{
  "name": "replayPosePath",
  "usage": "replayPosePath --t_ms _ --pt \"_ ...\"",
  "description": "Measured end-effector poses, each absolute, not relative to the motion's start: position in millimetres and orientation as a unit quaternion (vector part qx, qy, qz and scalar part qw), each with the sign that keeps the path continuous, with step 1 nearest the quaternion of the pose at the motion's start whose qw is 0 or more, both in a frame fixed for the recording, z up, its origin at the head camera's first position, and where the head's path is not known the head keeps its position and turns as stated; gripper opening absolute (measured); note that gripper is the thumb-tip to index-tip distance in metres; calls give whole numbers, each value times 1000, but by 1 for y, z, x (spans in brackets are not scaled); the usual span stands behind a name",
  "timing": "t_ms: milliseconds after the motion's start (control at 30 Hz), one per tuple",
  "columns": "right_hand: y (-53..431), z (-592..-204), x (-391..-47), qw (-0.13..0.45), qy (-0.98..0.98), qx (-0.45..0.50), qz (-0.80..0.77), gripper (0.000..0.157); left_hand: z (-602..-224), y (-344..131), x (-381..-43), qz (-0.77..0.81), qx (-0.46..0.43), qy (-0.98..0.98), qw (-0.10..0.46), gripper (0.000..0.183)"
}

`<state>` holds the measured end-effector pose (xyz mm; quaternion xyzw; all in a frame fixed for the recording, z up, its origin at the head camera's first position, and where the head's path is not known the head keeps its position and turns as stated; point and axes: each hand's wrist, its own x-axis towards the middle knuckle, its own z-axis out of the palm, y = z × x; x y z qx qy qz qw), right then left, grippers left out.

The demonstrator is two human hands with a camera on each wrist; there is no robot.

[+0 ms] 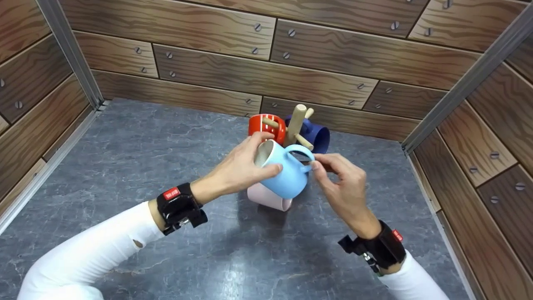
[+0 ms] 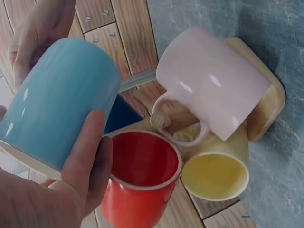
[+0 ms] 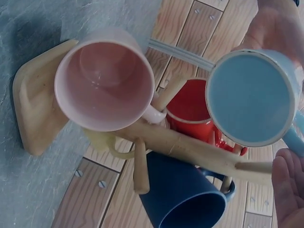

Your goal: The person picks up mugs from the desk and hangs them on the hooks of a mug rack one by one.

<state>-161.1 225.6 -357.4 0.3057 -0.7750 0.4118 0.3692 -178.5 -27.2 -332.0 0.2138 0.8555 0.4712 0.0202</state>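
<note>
A light blue mug (image 1: 287, 181) is held tilted above and in front of a wooden mug tree (image 1: 297, 121). My left hand (image 1: 237, 168) grips its body near the rim, thumb on the near side. With thumb and forefinger, my right hand (image 1: 343, 187) pinches the mug's handle at its lower end. On the tree's pegs hang a red mug (image 1: 255, 125), a dark blue mug (image 1: 321, 137) and a pink mug (image 1: 266, 198), partly hidden below the light blue one. A yellow mug (image 2: 216, 175) shows low on the tree in the left wrist view.
The tree's wooden base (image 3: 38, 99) stands on a grey marbled tabletop (image 1: 166, 258). Wood-patterned panels (image 1: 216, 58) wall in the back and both sides, with metal rails (image 1: 466, 79) at the corners. One peg (image 1: 304, 141) points toward me, bare, just behind the light blue mug.
</note>
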Motion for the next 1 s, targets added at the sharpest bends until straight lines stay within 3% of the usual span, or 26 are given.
replayPosePath --t_ms 667,1000 --pt "240 -364 -181 372 -800 257 394 17 -344 -13 -173 455 217 864 -15 80" --pt "240 -368 -191 379 -803 253 383 16 -346 -4 -179 343 236 902 -116 79"
